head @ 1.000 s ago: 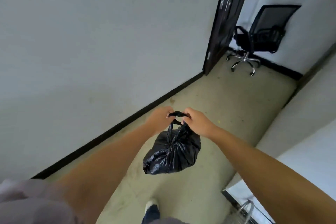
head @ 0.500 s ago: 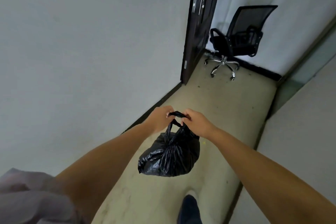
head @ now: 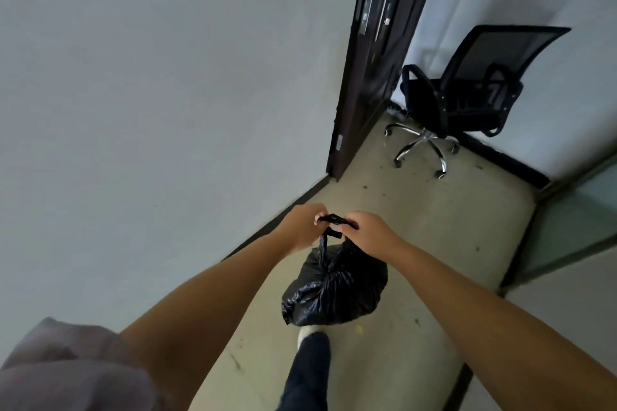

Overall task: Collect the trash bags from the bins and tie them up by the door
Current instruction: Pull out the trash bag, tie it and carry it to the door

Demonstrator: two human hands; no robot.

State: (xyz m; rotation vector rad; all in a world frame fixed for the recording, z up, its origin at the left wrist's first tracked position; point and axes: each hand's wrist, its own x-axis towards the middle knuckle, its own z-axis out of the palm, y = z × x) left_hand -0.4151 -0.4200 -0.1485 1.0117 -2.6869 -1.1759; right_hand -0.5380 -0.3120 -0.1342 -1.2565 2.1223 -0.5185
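A small black trash bag [head: 337, 290] hangs in the air in front of me, bunched at the neck with its two tails pulled up. My left hand [head: 302, 227] grips one tail and my right hand [head: 367, 230] grips the other, both fists close together above the bag. The dark door [head: 374, 53] stands ahead along the left wall, a few steps away.
A black mesh office chair [head: 467, 93] on a chrome base sits past the door against the far wall. A pale wall runs along my left, a glass partition [head: 574, 230] on the right. My leg and shoe [head: 309, 354] are below the bag on the beige floor.
I have walked forward along the corridor; the door and the chair are nearer. Both hands keep the same grip on the bag's tails.
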